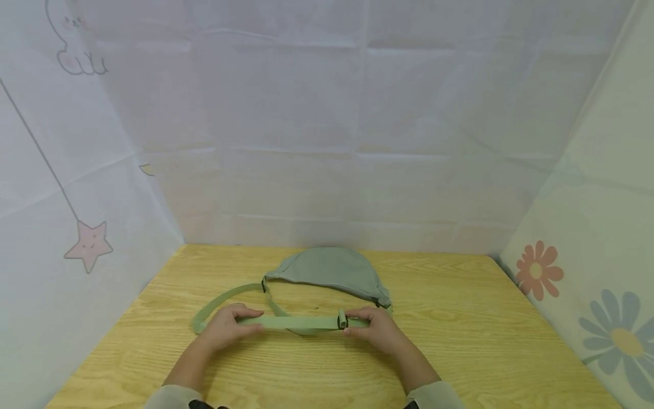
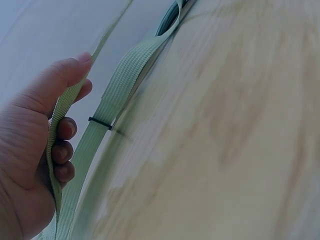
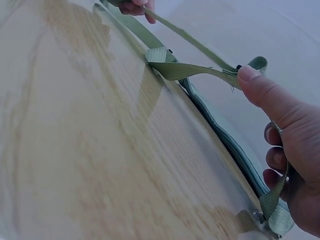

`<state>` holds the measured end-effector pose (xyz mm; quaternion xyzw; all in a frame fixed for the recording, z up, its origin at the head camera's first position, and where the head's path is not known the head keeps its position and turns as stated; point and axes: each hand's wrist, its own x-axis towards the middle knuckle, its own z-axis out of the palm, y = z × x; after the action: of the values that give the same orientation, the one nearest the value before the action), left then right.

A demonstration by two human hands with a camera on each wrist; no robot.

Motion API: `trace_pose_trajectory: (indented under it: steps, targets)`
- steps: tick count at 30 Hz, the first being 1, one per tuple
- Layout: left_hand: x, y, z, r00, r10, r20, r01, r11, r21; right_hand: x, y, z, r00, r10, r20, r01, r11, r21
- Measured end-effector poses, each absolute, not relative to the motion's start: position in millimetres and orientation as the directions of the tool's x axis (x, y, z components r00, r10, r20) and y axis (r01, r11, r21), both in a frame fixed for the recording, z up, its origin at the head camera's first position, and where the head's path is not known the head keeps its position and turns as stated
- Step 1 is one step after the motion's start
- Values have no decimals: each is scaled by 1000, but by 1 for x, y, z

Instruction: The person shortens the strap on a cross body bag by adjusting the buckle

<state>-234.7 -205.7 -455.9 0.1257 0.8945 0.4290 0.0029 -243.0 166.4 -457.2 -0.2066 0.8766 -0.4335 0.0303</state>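
pinched by left hand (image 1: 227, 328) and right hand (image 1: 380, 329): green strap (image 1: 301, 322) with black buckle (image 1: 340, 322); grey-green bag (image 1: 329, 270) lying behind.

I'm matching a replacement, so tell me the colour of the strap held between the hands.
The strap is light green, showing best in the head view.

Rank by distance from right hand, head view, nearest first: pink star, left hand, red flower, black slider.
1. Black slider: beside right hand.
2. Left hand: leftward along the strap.
3. Red flower: printed, off right.
4. Pink star: printed, far left.
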Motion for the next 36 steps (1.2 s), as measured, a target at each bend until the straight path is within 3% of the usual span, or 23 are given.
trace_pose_trajectory:
  steps: [15,36]
  targets:
    - [-229,-214,-449,-982,188,38,145,597,789,-244,169,-460,-912,-393,117,-322,508,-799]
    - [-234,-212,-457,-961,255,107,257,679,687,-245,168,-463,-912,-392,120,-310,468,-827]
